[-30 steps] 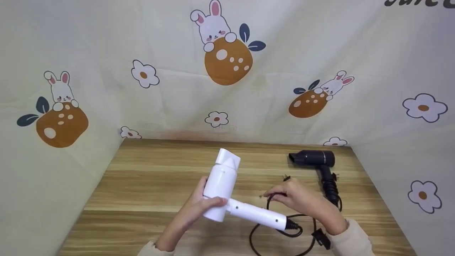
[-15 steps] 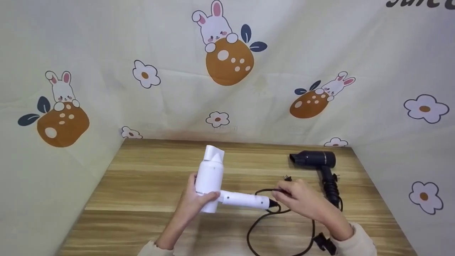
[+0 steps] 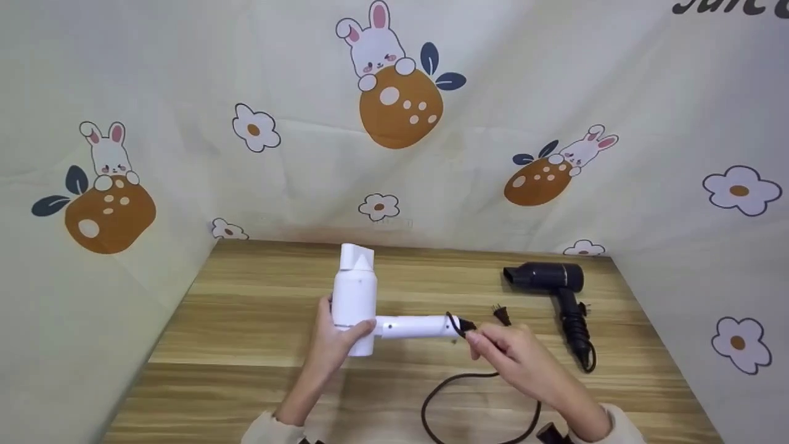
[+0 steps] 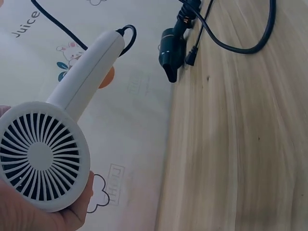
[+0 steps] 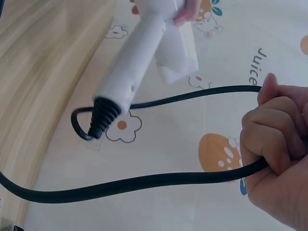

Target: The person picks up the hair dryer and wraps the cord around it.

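A white hair dryer with a flat nozzle is gripped round its barrel by my left hand, thumb across the front. Its handle points right, toward my right hand. The vented rear grille faces the left wrist camera. My right hand curls round the dryer's black cord, close to the handle's end. In the right wrist view the cord leaves the ribbed strain relief, runs into the fist and comes out again. Farther along, the cord loops over the wooden table.
A black hair dryer lies at the back right, its cord wound round the handle. A two-pin plug rests left of it. A small black object is near the right sleeve. Printed curtains enclose the table.
My left hand has moved the white dryer left and away from me, turning its handle level. The right hand has come to the handle's end, drawing a cord loop over it.
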The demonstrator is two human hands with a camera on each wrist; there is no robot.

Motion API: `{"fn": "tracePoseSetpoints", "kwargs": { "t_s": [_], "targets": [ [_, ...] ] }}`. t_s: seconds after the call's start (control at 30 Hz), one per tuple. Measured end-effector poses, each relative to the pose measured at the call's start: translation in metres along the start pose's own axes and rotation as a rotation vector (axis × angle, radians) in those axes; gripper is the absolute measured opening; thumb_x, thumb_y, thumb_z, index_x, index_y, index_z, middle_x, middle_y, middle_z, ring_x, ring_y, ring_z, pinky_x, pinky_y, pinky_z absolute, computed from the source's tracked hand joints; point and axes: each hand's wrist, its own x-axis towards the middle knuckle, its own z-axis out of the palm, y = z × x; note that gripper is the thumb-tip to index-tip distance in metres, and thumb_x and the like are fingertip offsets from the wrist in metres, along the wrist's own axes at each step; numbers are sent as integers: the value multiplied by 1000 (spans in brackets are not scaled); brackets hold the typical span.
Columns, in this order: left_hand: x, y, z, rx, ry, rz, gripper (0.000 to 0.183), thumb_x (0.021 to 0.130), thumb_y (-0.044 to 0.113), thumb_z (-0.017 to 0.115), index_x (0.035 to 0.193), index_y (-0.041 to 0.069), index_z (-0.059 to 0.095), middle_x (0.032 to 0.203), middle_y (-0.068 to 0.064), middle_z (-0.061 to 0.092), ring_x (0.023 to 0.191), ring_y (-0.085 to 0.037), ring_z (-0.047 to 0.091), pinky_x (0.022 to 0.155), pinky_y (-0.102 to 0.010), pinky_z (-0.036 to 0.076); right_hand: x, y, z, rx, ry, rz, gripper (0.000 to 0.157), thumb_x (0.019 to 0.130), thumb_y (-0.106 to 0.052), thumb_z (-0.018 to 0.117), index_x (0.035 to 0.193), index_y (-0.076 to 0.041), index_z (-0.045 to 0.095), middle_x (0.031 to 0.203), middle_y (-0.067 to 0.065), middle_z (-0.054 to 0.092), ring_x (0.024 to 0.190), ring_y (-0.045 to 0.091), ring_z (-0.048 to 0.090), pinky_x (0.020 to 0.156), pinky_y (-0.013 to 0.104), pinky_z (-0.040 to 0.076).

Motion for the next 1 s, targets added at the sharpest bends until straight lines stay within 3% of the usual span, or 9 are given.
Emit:
{"fn": "tracePoseSetpoints", "kwargs": {
  "t_s": [0.2, 0.47, 0.6, 0.77, 1.0],
  "targets": [
    [2, 3, 0, -59, 67, 2, 72, 72, 12, 75, 127, -3, 32, 114, -20, 49, 97, -27, 54, 78, -31, 49, -8, 0, 12, 42, -109, -164, 18, 92, -4, 53, 80, -16, 60, 63, -7, 56, 56, -10, 36, 50, 7, 38],
    [-1, 14, -9, -193, 100, -107, 68, 78, 14, 69, 132, 1, 29, 119, -17, 47, 100, -24, 53, 80, -30, 47, -14, 15, 24, 38, -275, -275, 17, 93, -6, 51, 81, -14, 59, 63, -5, 57, 58, -9, 40, 54, 2, 36],
    [-2, 19, -13, -270, 96, -130, 66, 79, 12, 66, 132, 0, 29, 119, -17, 46, 97, -22, 54, 80, -31, 48, -16, 24, 22, 24, -351, -254, 20, 95, -8, 49, 76, -14, 52, 59, -5, 49, 58, -9, 36, 53, 3, 35],
    [-8, 25, -13, -368, 36, -141, 61, 80, 10, 62, 130, 0, 29, 117, -16, 46, 94, -21, 55, 79, -32, 49, -16, 31, 25, -28, -404, -193, 24, 96, -14, 48, 72, -13, 46, 59, -10, 38, 56, -8, 33, 51, 5, 32],
    [-20, 35, -10, -401, -117, -115, 62, 78, 10, 61, 130, 1, 28, 113, -14, 49, 94, -20, 56, 81, -35, 49, -11, 44, 33, -99, -418, -102, 23, 97, -21, 47, 76, -13, 53, 65, -8, 51, 60, -5, 40, 56, 13, 39]
  ]
}}
